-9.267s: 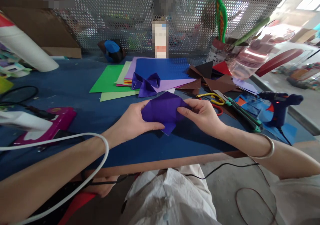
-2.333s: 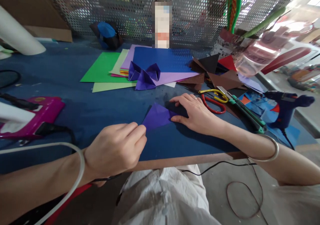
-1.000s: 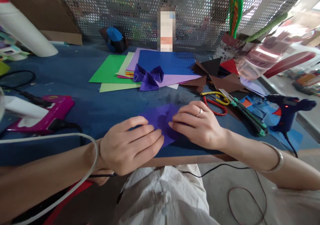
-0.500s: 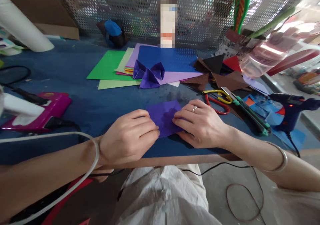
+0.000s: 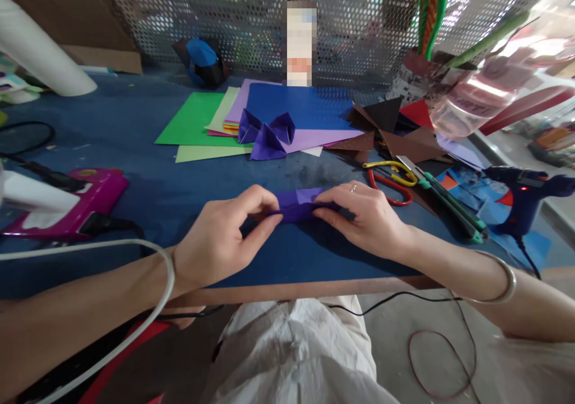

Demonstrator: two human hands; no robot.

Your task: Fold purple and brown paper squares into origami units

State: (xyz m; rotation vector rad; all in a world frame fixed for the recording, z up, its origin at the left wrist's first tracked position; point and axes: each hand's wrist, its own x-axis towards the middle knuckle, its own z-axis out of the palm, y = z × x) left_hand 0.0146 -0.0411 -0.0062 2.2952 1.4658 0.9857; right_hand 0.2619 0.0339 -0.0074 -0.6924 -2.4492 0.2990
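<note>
Craft workshop or similar handwork area. A blue-topped bench (image 5: pixel 148 170) carries stacked colored paper (image 5: pixel 300 108), brown and black paper pieces (image 5: pixel 415 145), scissors with red and yellow handles (image 5: pixel 390 182), a green-and-black utility knife (image 5: pixel 449 203) and a dark blue glue gun (image 5: pixel 516 197) with a lit red light. A magenta power unit (image 5: pixel 90 203) with plugged-in leads lies at the left. A perforated metal panel (image 5: pixel 242 21) stands behind; below, the floor (image 5: pixel 399 344) is bare and gray.

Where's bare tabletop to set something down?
Bare table left, between power strip, green paper and left hand; narrower band between the folded purple shape and held purple paper. Crowded on the right: scissors, cutter, glue gun, paper scraps.
</note>
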